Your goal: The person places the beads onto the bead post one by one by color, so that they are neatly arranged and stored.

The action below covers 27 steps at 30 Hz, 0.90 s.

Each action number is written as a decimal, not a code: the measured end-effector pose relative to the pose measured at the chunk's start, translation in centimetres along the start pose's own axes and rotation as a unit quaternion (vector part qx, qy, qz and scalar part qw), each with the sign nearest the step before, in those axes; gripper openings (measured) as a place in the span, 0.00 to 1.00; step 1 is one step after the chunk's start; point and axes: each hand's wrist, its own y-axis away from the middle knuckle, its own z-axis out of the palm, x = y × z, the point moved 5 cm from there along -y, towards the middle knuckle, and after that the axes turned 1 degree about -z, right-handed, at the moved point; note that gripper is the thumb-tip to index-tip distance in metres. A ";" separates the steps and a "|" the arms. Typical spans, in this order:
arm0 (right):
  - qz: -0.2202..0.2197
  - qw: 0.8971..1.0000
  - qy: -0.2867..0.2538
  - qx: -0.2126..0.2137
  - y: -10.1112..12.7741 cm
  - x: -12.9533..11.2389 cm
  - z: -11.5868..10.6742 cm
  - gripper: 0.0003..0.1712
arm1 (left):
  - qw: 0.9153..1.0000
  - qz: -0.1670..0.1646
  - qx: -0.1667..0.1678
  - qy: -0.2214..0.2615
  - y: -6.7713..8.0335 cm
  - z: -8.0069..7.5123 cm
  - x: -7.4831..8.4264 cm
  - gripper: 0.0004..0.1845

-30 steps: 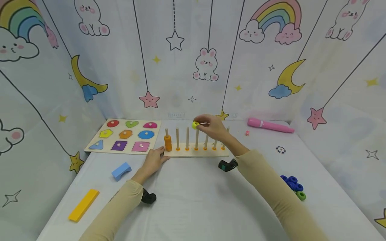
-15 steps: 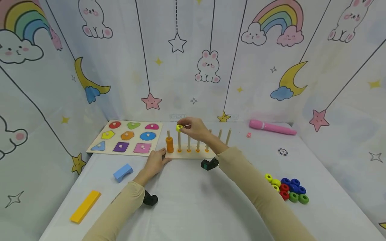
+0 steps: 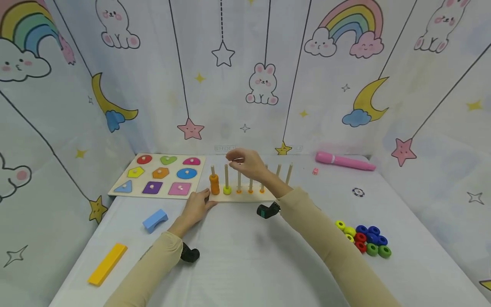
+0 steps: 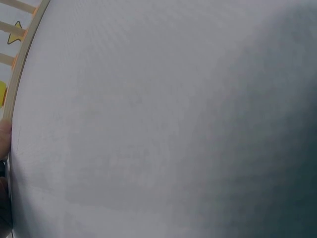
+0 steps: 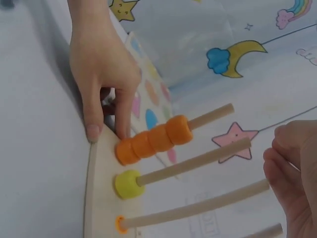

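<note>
yellow ring [image 3: 227, 190] at peg foot: light, rigid, we'd pinch its rim | right hand [image 3: 247, 163] loose, empty | left hand [image 3: 196, 207] flat, steadying peg board [image 3: 245, 197]

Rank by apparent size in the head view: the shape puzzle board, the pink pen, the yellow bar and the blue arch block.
1. shape puzzle board
2. pink pen and yellow bar: alike; the bar lies nearer the camera, so unranked
3. blue arch block

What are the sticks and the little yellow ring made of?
The sticks look like bare, unpainted wood: pale tan and matte, matching the base board. The yellow ring is probably painted wood too, given its solid colour and soft sheen, though it might be plastic.
</note>
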 end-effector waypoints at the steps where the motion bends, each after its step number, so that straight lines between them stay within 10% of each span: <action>1: -0.001 1.000 -0.012 0.007 0.3 0.0 -0.3 0.13 | 1.000 0.001 0.000 0.000 0.0 0.0 0.0 0.29; 9: 0.021 0.996 -0.081 0.038 6.0 -0.5 -4.7 0.12 | 1.000 0.006 0.004 -0.002 0.1 -0.1 -0.1 0.29; 27: 0.165 0.985 0.040 0.034 23.5 7.4 -14.3 0.12 | 1.000 0.009 0.004 0.001 0.0 0.0 -0.1 0.30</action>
